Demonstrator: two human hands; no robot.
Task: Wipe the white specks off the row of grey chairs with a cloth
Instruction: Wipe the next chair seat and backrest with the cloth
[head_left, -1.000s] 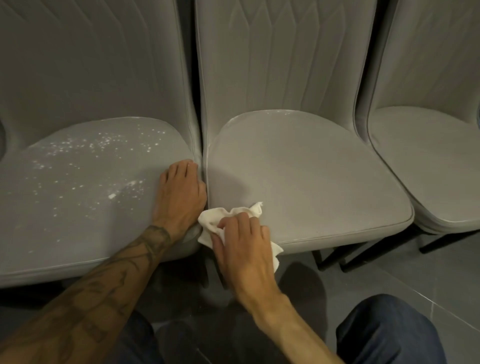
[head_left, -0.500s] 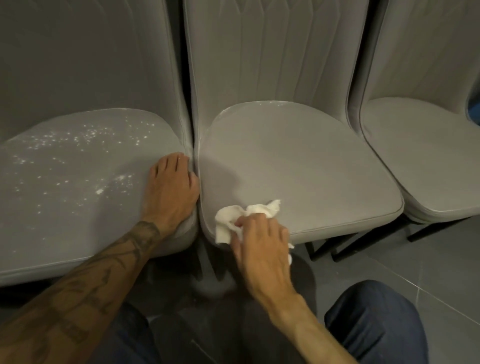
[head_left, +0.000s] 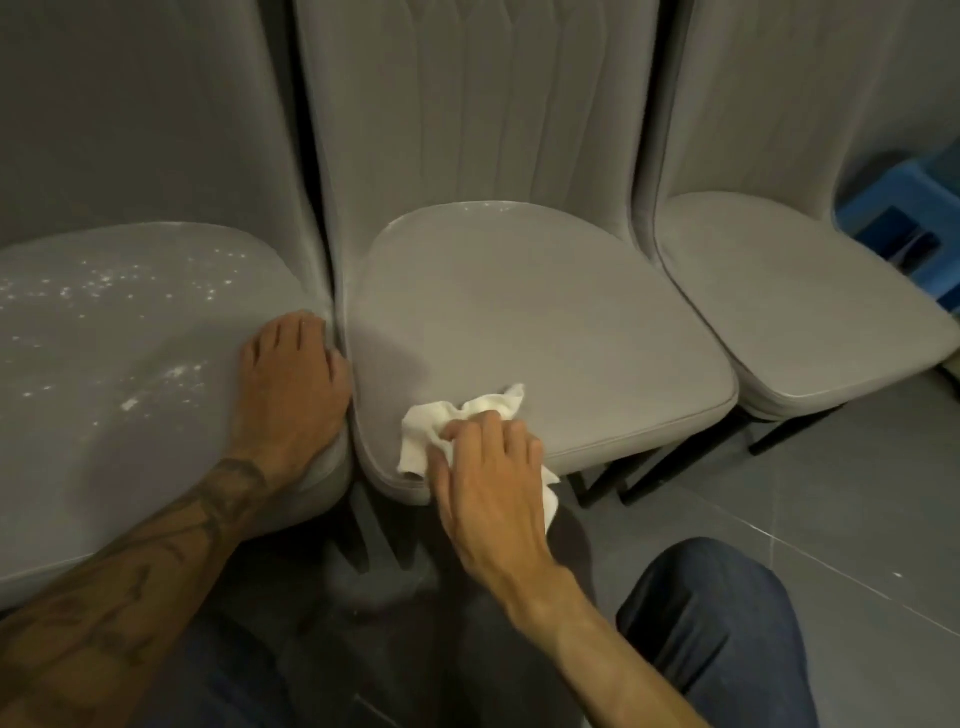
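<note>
Head view: right hand, fingers curled round the bunched cloth, on middle chair, front-left corner. Left hand flat, fingers straight, on left chair. White specks lie leftward of the cloth, nearer the left hand.

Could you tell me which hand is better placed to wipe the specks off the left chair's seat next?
Right, probably: the right hand grips the cloth at the middle chair's front edge, beside the speckled left seat; the left hand lies flat there, empty.

chairs: matt grey fabric | cloth: soft white, crumpled | floor: smooth grey tile
</note>
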